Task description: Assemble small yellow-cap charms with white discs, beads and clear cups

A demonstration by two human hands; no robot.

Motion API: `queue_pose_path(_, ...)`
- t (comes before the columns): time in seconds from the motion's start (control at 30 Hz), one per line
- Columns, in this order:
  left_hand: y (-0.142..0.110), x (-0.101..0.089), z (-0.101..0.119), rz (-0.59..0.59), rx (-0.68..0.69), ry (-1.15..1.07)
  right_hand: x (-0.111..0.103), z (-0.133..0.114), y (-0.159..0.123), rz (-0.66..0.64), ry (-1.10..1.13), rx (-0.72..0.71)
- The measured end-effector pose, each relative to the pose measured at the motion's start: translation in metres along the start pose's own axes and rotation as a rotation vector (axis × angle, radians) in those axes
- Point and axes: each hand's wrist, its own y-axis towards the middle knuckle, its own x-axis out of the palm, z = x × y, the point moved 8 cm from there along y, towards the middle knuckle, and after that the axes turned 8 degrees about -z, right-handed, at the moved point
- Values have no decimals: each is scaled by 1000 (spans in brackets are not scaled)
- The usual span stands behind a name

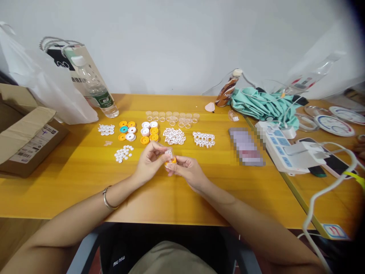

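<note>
Head view: you hold one small piece of work between both hands, just above the tabletop (159, 199), in front of the sorted parts. Your left hand (151, 160) has its grip closed to a pinch on a clear piece (169, 153) with something white showing in it. Your right hand (190, 171) has its grip closed around an orange cap (171, 161), right below the clear piece. Whether the two are joined or only touching, you cannot tell; your fingers hide the seam.

As for how far along you are, this one unit looks partly put together, and it is the only one in your hands. Around it the parts lie in groups: coloured caps (123, 129), clear cups (162, 116), white wheels (174, 136), small toothed pieces (203, 136), round discs (122, 154), white tabs (107, 129) and thin rings (108, 143). Some caps seem to have white centres, so a few may already be partly filled, but they are too small to be sure. You see no cup clearly closed onto a cap among the groups, so most of the work looks left to do.
</note>
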Motion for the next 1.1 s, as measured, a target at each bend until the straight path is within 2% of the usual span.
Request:
queue_pose_path(0.1,3,4,-3,-156,-118,-121,4,9,0,-69,165,113)
queue_pose_path(0.2,3,8,0,-238,-153,-219,6,8,0,-109,236,125)
queue_pose_path(0.57,6,2,17,-173,18,-42,6,-5,-3,-77,109,35)
queue_pose_path(0.8,5,4,19,-212,21,22,7,-2,-4,-94,85,43)
queue_pose_path(1.1,4,5,25,-220,112,39,6,-6,-4,-93,36,13)
